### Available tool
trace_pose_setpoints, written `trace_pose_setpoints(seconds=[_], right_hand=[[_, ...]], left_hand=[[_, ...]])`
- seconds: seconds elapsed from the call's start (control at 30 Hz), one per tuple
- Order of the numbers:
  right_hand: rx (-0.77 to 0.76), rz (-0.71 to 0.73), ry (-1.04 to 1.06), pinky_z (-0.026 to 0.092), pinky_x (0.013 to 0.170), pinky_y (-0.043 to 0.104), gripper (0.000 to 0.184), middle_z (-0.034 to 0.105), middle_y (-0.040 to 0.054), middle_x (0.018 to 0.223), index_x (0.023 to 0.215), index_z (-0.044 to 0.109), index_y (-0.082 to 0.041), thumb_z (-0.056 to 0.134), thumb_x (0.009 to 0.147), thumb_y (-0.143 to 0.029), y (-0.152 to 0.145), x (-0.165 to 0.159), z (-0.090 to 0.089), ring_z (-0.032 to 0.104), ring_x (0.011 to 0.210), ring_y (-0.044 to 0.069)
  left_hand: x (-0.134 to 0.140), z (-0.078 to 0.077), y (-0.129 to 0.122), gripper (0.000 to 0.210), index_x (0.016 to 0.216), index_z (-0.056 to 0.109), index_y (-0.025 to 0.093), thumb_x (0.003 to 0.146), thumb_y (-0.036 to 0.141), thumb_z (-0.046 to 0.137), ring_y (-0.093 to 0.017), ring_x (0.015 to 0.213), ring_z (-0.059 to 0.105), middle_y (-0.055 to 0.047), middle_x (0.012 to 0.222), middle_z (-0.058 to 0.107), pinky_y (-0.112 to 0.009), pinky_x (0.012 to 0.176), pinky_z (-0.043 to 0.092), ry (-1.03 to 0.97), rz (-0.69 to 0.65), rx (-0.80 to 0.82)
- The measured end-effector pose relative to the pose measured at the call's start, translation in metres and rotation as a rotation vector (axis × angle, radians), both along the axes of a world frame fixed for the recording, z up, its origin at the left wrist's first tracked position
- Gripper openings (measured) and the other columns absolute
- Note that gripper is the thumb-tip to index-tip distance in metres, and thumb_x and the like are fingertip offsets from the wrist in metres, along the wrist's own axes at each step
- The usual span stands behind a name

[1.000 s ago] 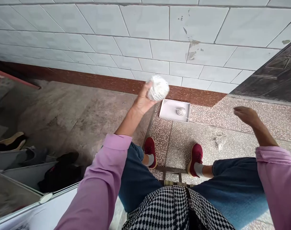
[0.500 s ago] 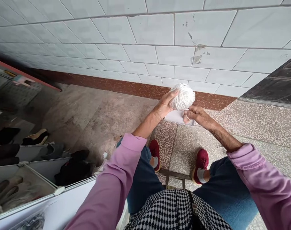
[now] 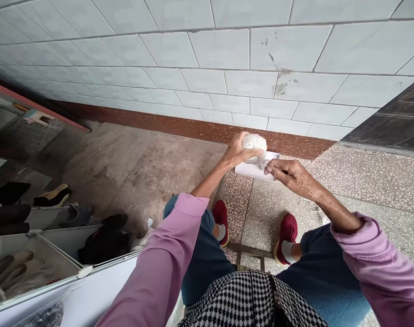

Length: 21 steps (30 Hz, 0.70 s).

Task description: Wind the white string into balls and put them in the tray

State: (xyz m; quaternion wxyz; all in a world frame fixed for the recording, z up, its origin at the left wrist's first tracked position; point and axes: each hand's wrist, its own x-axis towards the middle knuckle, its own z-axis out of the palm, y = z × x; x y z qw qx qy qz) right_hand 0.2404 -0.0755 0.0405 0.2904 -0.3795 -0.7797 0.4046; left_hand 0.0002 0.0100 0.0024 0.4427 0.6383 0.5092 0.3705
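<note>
A ball of white yarn [image 3: 254,143] is held up in front of me, over a shallow white box lid or tray [image 3: 249,170] on the floor. My left hand [image 3: 242,152] is wrapped round its left side, thumb and fingers pressing on it. Just below and to the right, my right hand [image 3: 286,174] pinches white yarn strands [image 3: 264,164] at the ball's lower edge. The fingertips are close together, and the exact end of the strand is hard to make out.
A white tiled wall [image 3: 237,50] with a brown base strip rises ahead. To the left stands a shoe rack [image 3: 70,268] holding several shoes. My red shoes [image 3: 220,220] rest on the speckled floor. A dark door panel [image 3: 394,120] is at the right.
The left hand has turned the yarn ball and brought it slightly lower and to the left. My right hand has moved a little right and down, with yarn between its fingers.
</note>
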Motion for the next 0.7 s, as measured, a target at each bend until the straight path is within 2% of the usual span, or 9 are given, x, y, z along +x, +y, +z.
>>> trace_pose_setpoints(seconds=[0.1, 0.2, 0.3, 0.43, 0.53, 0.7], right_hand=[[0.079, -0.112, 0.051, 0.040, 0.064, 0.033, 0.058, 0.061, 0.0003, 0.072, 0.088, 0.073, -0.022, 0.057, 0.113, -0.071, 0.010, 0.010, 0.004, 0.052, 0.066, 0.016], [0.132, -0.230, 0.082, 0.040, 0.064, 0.034, 0.059, 0.059, -0.0002, 0.071, 0.081, 0.067, -0.023, 0.063, 0.110, -0.074, 0.021, 0.021, 0.004, 0.051, 0.066, 0.016], [0.123, -0.266, 0.084, 0.038, 0.063, 0.034, 0.061, 0.054, -0.0017, 0.068, 0.078, 0.063, -0.024, 0.067, 0.106, -0.078, 0.027, 0.026, 0.002, 0.047, 0.064, 0.015], [0.080, -0.287, 0.100, 0.037, 0.062, 0.034, 0.062, 0.050, -0.0023, 0.067, 0.077, 0.060, -0.025, 0.069, 0.103, -0.080, 0.027, 0.024, -0.002, 0.043, 0.064, 0.015], [0.034, -0.306, 0.117, 0.036, 0.061, 0.033, 0.058, 0.050, -0.0022, 0.067, 0.079, 0.064, -0.024, 0.071, 0.102, -0.078, 0.032, 0.021, -0.008, 0.042, 0.063, 0.015], [-0.028, -0.299, 0.142, 0.040, 0.061, 0.031, 0.048, 0.061, 0.0009, 0.072, 0.078, 0.068, -0.023, 0.072, 0.100, -0.066, 0.047, 0.019, -0.025, 0.051, 0.067, 0.017]], left_hand=[[0.003, 0.003, -0.004, 0.077, 0.123, 0.068, 0.022, 0.064, 0.059, 0.100, -0.035, 0.126, 0.068, -0.014, 0.130, 0.075, -0.053, 0.112, 0.054, 0.044, -0.145, -0.089], [0.008, 0.008, -0.013, 0.075, 0.128, 0.070, 0.020, 0.074, 0.068, 0.092, -0.032, 0.119, 0.071, -0.013, 0.125, 0.077, -0.050, 0.108, 0.056, -0.038, -0.369, -0.221], [0.012, 0.007, -0.021, 0.082, 0.135, 0.070, 0.019, 0.075, 0.070, 0.091, -0.030, 0.119, 0.072, -0.013, 0.129, 0.077, -0.046, 0.107, 0.056, -0.138, -0.480, -0.307], [0.016, 0.001, -0.023, 0.086, 0.135, 0.074, 0.022, 0.063, 0.062, 0.098, -0.027, 0.112, 0.072, -0.011, 0.125, 0.078, -0.041, 0.098, 0.058, -0.240, -0.508, -0.367], [0.017, 0.002, -0.024, 0.081, 0.129, 0.076, 0.024, 0.059, 0.056, 0.101, -0.026, 0.105, 0.072, -0.009, 0.118, 0.078, -0.038, 0.088, 0.059, -0.329, -0.519, -0.397], [0.021, 0.008, -0.028, 0.086, 0.130, 0.074, 0.026, 0.053, 0.050, 0.105, -0.023, 0.097, 0.072, -0.007, 0.114, 0.078, -0.034, 0.079, 0.058, -0.441, -0.451, -0.388]])
